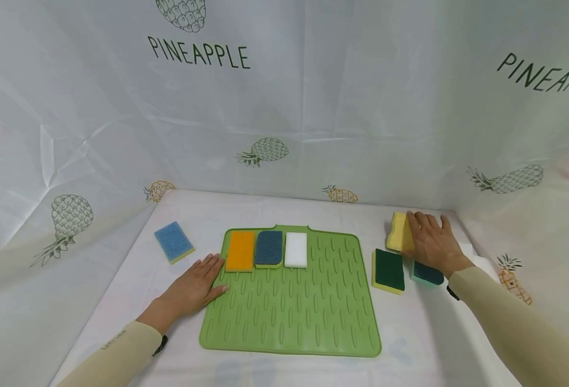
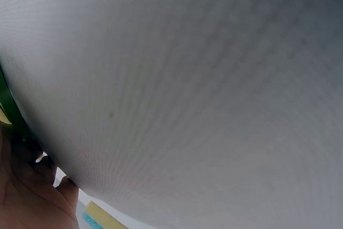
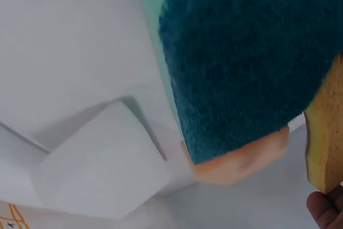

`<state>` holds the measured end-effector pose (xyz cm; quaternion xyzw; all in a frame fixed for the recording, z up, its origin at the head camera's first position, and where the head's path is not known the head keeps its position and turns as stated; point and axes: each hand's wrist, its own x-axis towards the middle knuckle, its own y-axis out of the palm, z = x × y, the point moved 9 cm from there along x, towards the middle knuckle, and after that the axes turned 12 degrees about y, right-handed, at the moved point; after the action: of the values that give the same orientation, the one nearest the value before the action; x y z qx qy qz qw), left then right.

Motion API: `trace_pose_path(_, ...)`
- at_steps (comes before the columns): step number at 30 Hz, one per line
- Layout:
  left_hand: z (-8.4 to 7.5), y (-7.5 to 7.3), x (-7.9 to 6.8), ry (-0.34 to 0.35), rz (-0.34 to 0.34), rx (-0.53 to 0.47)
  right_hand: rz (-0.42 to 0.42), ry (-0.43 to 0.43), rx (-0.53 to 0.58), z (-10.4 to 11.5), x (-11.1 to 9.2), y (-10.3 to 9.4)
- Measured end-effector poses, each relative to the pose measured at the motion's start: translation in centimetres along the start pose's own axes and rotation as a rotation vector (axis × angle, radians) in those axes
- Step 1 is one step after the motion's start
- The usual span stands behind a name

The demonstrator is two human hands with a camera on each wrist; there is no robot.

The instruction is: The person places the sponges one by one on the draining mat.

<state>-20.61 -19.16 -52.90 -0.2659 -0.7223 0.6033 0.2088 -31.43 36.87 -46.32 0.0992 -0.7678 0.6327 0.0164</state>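
In the head view my left hand (image 1: 190, 285) lies flat at the left edge of a green ridged mat (image 1: 294, 312), its thumb over the rim. An orange sponge (image 1: 240, 251), a dark blue scouring sponge (image 1: 269, 249) and a white sponge (image 1: 296, 250) lie in a row along the mat's top. My right hand (image 1: 432, 242), at the table's back right, holds a yellow sponge (image 1: 399, 232) with its fingers at the far end; the thumb is hidden. Under the right wrist sits a teal-and-mint scouring sponge (image 1: 427, 273), large in the right wrist view.
Left of the mat lies a blue-and-yellow sponge (image 1: 174, 242). A dark green scouring sponge (image 1: 389, 270) lies to its right. A white block (image 3: 102, 164) and a peach-coloured piece (image 3: 241, 159) show in the right wrist view. Pineapple-printed sheeting (image 1: 304, 107) rises behind the table.
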Motion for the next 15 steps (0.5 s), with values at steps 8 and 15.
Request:
trace_pose_path(8, -0.1, 0.0, 0.0, 0.004, 0.01, -0.002, -0.099, -0.036, -0.032, 0.5, 0.1, -0.4)
trace_pose_path(15, 0.0, -0.2, 0.0, -0.003, 0.012, -0.007, -0.16, -0.068, -0.047, 1.4, 0.8, -2.3)
